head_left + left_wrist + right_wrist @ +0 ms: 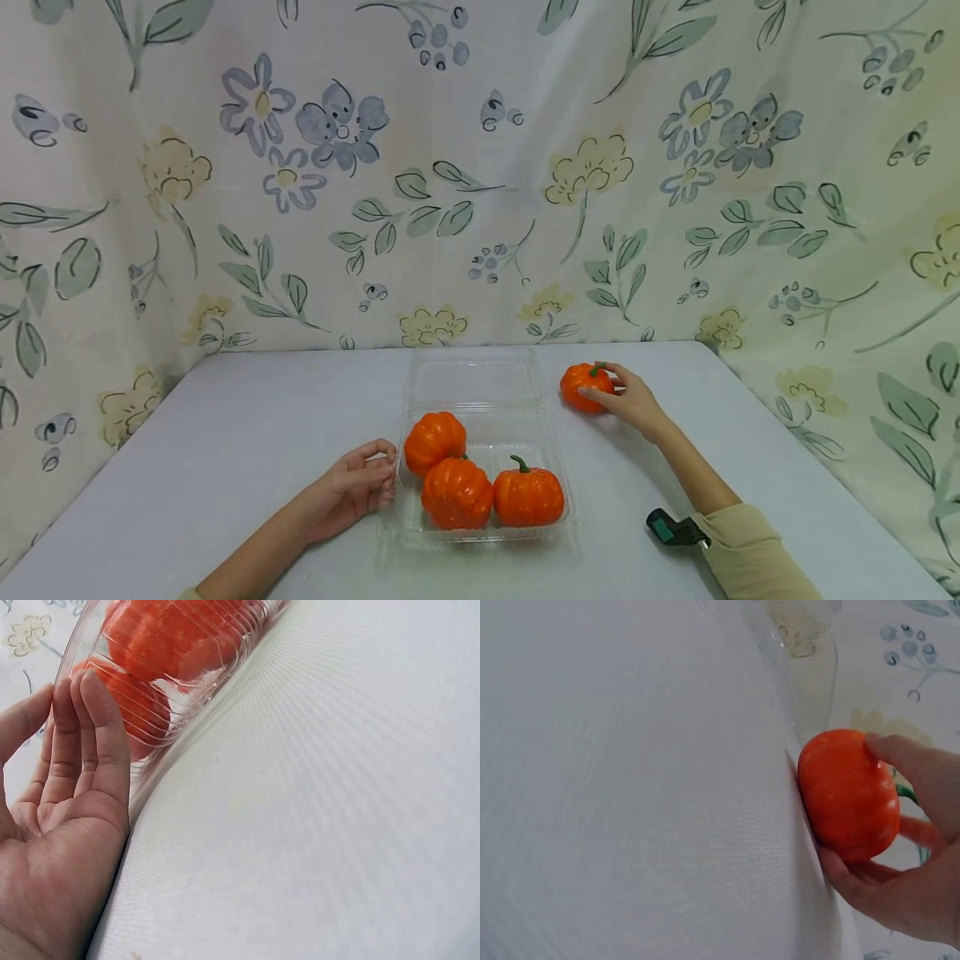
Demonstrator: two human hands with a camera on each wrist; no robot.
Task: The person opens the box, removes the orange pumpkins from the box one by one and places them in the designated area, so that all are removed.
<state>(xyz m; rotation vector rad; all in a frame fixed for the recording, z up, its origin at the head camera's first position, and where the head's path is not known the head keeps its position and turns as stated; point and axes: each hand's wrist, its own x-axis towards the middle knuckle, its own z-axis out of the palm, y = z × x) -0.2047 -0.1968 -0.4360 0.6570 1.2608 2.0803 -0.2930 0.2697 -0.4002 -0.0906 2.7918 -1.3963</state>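
In the head view my right hand (633,404) grips a small orange pumpkin (579,386) with a green stem at the back right of the table. The right wrist view shows the thumb on one side of this pumpkin (847,796) and fingers on the other, its base at the white tabletop. With its fingers nearly straight, my left hand (352,487) rests against the left side of a clear plastic clamshell box (517,433). Inside are three orange pumpkins: one at the back left (435,442), one at the front left (457,493), one at the front right (528,495).
The box's transparent lid (474,377) lies folded back toward the table's far edge. A dark device with a greenish screen (675,529) sits by the right sleeve (757,554). Behind the white table (247,433) hangs a floral curtain (480,167).
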